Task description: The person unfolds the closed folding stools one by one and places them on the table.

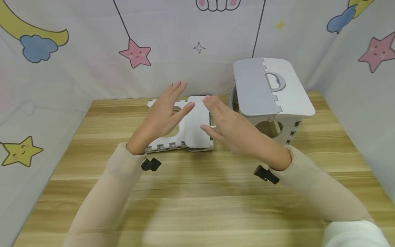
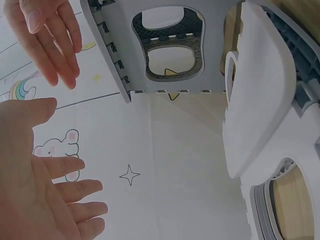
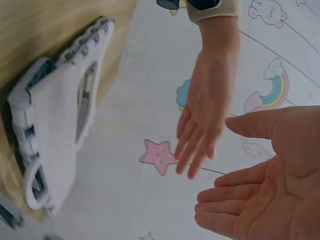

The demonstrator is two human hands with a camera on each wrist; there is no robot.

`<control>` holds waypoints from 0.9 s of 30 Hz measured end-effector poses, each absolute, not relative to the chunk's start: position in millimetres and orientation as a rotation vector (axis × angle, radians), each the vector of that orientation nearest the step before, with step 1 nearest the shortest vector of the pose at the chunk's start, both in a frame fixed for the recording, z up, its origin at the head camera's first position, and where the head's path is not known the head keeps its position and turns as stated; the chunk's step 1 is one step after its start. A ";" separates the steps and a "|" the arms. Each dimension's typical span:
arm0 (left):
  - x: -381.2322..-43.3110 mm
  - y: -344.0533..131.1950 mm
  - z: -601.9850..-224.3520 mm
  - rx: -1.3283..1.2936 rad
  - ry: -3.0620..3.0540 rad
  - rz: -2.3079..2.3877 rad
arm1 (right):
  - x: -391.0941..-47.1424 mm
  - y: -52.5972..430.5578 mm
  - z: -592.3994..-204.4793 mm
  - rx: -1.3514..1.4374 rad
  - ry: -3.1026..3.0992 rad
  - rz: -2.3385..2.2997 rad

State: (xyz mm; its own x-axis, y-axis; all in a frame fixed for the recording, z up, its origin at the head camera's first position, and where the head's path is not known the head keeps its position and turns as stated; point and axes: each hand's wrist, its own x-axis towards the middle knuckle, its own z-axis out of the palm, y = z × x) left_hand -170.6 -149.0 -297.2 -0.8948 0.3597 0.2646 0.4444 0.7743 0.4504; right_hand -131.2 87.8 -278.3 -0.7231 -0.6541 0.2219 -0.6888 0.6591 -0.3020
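My left hand (image 1: 157, 116) and right hand (image 1: 236, 132) are both raised in front of me with nothing in them, palms turned toward each other and fingers extended. Behind them lies a white and grey folding step stool (image 1: 197, 127) on its side, its white top panel angled out in the left wrist view. Part of that stool is hidden by the left hand in the head view. To the right, beyond the right hand, a second folding step stool (image 1: 251, 87) stands unfolded, with a carrying handle (image 1: 280, 82) on its two-tone top.
The wood-grain table (image 1: 197, 212) extends toward me and to both sides. A white cloth backdrop (image 1: 172, 31) printed with stars, moons and clouds encloses the back and sides, close behind both stools.
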 end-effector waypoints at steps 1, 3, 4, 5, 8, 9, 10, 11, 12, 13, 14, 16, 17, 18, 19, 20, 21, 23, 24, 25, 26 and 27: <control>-170.6 -151.1 -299.3 -0.635 -2.804 -0.777 | -132.2 86.2 -282.3 1.112 -2.795 0.619; -170.2 -155.7 -303.9 -0.616 -2.810 -0.782 | -134.8 83.1 -291.4 1.088 -2.823 0.740; -169.9 -158.0 -306.1 -0.606 -2.813 -0.779 | -136.1 81.7 -296.3 1.073 -2.838 0.797; -169.4 -160.2 -308.4 -0.602 -2.815 -0.781 | -137.4 80.3 -301.3 1.057 -2.849 0.854; -168.6 -166.4 -315.8 -0.598 -2.829 -0.773 | -142.4 76.0 -318.0 0.998 -2.859 0.988; -168.6 -168.0 -318.4 -0.600 -2.834 -0.767 | -144.2 74.6 -323.7 0.976 -2.853 1.018; -168.6 -169.2 -321.0 -0.603 -2.838 -0.758 | -145.9 73.2 -329.2 0.951 -2.841 1.052; -168.9 -170.4 -323.7 -0.610 -2.839 -0.750 | -147.8 71.8 -334.6 0.926 -2.828 1.084; -169.3 -171.5 -326.4 -0.612 -2.841 -0.742 | -150.0 70.3 -340.0 0.897 -2.817 1.112; -169.5 -172.6 -328.9 -0.615 -2.840 -0.738 | -151.9 69.0 -345.1 0.867 -2.810 1.144; -169.7 -173.7 -331.3 -0.618 -2.838 -0.733 | -153.9 67.6 -350.0 0.829 -2.808 1.179; -169.6 -176.4 -335.7 -0.620 -2.835 -0.729 | -157.8 65.0 -358.8 0.746 -2.808 1.238; -169.5 -177.9 -337.7 -0.620 -2.836 -0.727 | -159.6 63.7 -362.7 0.704 -2.808 1.269; -169.2 -179.6 -339.7 -0.618 -2.840 -0.731 | -161.4 62.7 -366.3 0.662 -2.809 1.295; -168.7 -181.4 -341.6 -0.613 -2.843 -0.735 | -163.1 61.6 -369.5 0.624 -2.805 1.321; -168.5 -183.1 -343.5 -0.605 -2.847 -0.733 | -164.6 60.7 -372.4 0.588 -2.799 1.343; -168.2 -185.0 -345.3 -0.595 -2.854 -0.736 | -165.9 59.9 -375.0 0.557 -2.791 1.371; -168.1 -189.1 -349.3 -0.577 -2.866 -0.737 | -168.5 58.3 -379.7 0.506 -2.767 1.426; -167.9 -191.1 -351.2 -0.568 -2.875 -0.739 | -169.6 57.6 -381.7 0.482 -2.754 1.454; -167.5 -192.8 -352.5 -0.559 -2.884 -0.734 | -171.0 57.0 -383.9 0.464 -2.733 1.486; -166.9 -194.4 -353.7 -0.552 -2.895 -0.730 | -172.0 56.6 -385.7 0.442 -2.712 1.528; -166.3 -196.1 -355.2 -0.548 -2.908 -0.725 | -173.3 56.1 -387.5 0.416 -2.690 1.569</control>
